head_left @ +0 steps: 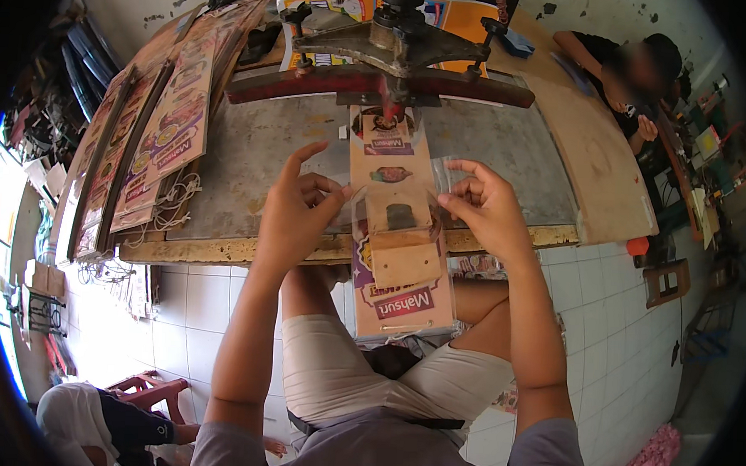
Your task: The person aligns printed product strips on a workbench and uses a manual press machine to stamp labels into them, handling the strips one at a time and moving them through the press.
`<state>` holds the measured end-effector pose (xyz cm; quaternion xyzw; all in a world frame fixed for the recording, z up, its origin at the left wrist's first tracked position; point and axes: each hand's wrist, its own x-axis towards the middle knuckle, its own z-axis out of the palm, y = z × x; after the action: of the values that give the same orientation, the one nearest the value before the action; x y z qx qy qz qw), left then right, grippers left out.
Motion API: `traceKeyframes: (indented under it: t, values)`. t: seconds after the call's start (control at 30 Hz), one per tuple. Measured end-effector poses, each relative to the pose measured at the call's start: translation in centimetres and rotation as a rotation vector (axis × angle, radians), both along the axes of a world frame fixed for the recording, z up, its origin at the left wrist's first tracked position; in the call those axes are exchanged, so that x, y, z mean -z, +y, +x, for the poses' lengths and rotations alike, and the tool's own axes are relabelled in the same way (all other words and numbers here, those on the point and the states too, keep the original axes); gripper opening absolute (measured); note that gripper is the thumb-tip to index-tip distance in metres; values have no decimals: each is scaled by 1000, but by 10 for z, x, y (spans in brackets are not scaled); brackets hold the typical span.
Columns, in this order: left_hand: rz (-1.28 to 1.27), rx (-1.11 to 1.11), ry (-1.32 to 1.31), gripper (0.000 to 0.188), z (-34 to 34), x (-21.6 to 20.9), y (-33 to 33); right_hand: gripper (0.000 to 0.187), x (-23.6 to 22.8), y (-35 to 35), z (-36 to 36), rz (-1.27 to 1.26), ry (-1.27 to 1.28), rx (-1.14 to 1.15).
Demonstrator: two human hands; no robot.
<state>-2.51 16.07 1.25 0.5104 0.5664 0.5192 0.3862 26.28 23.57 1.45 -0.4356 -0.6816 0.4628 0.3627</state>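
A long printed card strip (407,305) in beige, purple and yellow runs from under the press over the table's front edge toward my lap. A plain beige card piece (405,265) with small holes lies on it, below a dark rounded cut-out. Clear plastic film (444,176) sticks out at the strip's sides. My left hand (306,203) pinches the film at the left edge between thumb and fingers, its index finger raised. On the right edge, my right hand (484,206) pinches the film with thumb and bent fingers.
A heavy metal press (398,47) with a red crossbar (304,84) spans the worktable (260,145). Stacked printed strips (164,145) with white strings (173,198) lie at the left. Another person (625,77) sits at the right; part of someone (90,425) shows at lower left beside a red stool (151,390).
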Motion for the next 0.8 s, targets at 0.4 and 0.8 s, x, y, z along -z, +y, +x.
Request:
traceKeyframes:
  t: [0.4,0.8]
  values:
    - [-113,31,-14,76,9,-7,-14,49,0,7,3,-99,6,-59]
    - [-125,61,-226,69,10,-6,-13,52,-6,5,7,-154,-9,-93]
